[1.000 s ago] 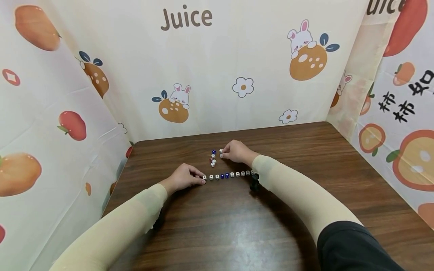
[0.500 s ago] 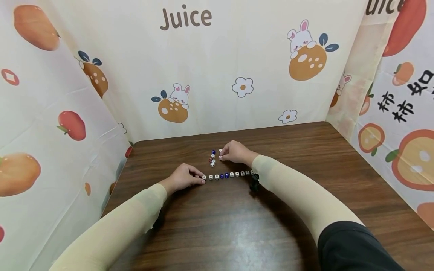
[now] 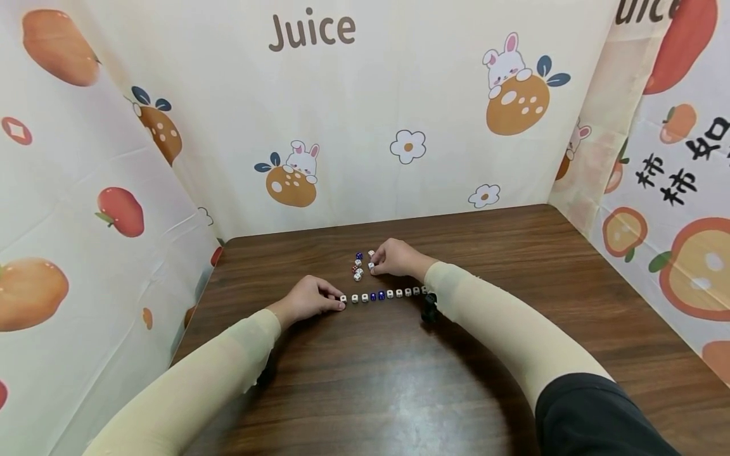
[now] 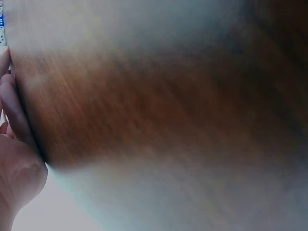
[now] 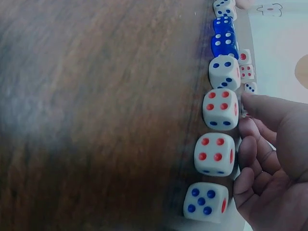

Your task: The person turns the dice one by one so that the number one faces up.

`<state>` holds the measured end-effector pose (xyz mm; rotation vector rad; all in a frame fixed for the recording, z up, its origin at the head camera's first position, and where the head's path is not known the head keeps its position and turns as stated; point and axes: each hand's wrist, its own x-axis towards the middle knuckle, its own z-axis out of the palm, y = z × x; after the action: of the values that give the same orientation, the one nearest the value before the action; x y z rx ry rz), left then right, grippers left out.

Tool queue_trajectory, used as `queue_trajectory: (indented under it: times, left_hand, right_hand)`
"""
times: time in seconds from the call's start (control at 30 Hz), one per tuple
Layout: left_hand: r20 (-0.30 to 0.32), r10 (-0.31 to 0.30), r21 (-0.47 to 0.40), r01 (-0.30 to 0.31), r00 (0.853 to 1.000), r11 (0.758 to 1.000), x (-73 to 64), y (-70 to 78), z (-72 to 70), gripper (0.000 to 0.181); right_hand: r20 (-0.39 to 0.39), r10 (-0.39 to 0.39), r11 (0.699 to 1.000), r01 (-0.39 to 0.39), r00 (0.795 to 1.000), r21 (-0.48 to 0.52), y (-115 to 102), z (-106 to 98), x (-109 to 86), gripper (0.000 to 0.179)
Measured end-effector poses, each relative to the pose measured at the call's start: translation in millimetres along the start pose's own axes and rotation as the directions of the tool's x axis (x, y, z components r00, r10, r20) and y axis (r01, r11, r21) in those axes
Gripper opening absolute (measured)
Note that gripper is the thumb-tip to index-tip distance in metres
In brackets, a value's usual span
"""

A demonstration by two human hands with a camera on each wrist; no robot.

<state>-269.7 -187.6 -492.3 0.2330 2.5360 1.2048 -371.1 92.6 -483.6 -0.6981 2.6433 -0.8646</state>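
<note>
My left hand point(image 3: 305, 299) pinches a white die point(image 3: 343, 299) at the left end of a row of dice. The row runs rightward across the table, mostly white dice with two blue dice point(image 3: 377, 296) side by side. Behind the row, my right hand point(image 3: 397, 258) holds another white die point(image 3: 371, 266) between thumb and fingertips. One more white die point(image 3: 371, 253) lies just beyond those fingertips. In the right wrist view, the curled right hand point(image 5: 274, 144) overlaps the far side of the row, beside a white die point(image 5: 220, 109) with red and blue pips.
Left of my right hand lies a loose cluster of dice, with a blue die point(image 3: 359, 256), a red die point(image 3: 355, 270) and white dice point(image 3: 357, 277). The brown wooden table point(image 3: 365, 380) meets a printed cloth backdrop point(image 3: 353, 126) behind and at both sides.
My right hand has drawn its white die slightly toward the row, widening the space from the white die behind it. The left hand stays at the row's left end.
</note>
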Motion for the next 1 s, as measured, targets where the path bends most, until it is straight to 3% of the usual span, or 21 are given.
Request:
queue_trajectory:
  times: [0.57, 1.0]
  left_hand:
    - [0.003, -0.005, -0.011, 0.005, 1.0, 1.0, -0.1, -1.5, -1.0, 0.022]
    - [0.001, -0.003, -0.006, 0.003, 1.0, 1.0, -1.1, -0.1, -1.0, 0.022]
  right_hand:
    - [-0.001, -0.024, 0.999, 0.024, 1.0, 0.046, 2.4, -0.9, -2.7, 0.005]
    - [-0.004, -0.017, 0.999, 0.017, 1.0, 0.047, 2.2, 1.4, -2.8, 0.017]
